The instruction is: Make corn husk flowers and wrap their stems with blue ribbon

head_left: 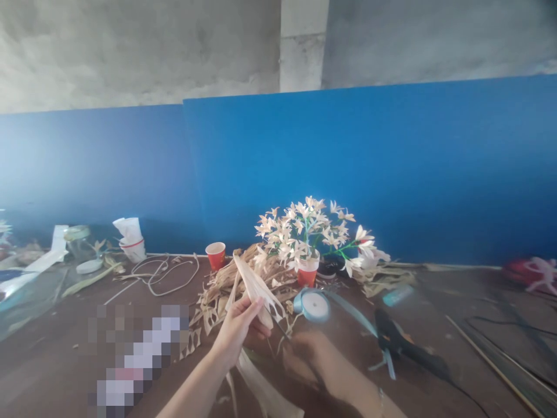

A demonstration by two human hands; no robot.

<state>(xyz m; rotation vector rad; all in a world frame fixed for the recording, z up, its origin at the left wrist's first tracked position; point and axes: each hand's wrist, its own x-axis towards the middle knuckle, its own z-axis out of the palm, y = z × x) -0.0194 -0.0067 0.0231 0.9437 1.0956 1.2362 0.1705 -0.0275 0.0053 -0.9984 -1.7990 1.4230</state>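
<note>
My left hand [238,329] is closed on a pale dried husk strip [255,284] with notches cut along its edge, held up tilted over the brown table [65,360]. My right hand [304,355] is blurred by motion and sits just right of the strip's lower end; a thin dark tool [281,330], perhaps scissors, seems to run from it to the strip. Behind them lies a pile of dried husks [226,284], and a spool of light blue ribbon [314,305] rests close by.
A red cup [307,271] holds a bunch of white husk flowers [307,229]. Another red cup [216,255], stacked white cups [130,238], a white cord [165,274] and a black glue gun [400,342] lie around. Thin sticks [491,360] cross the right side. A blue wall [391,168] stands behind.
</note>
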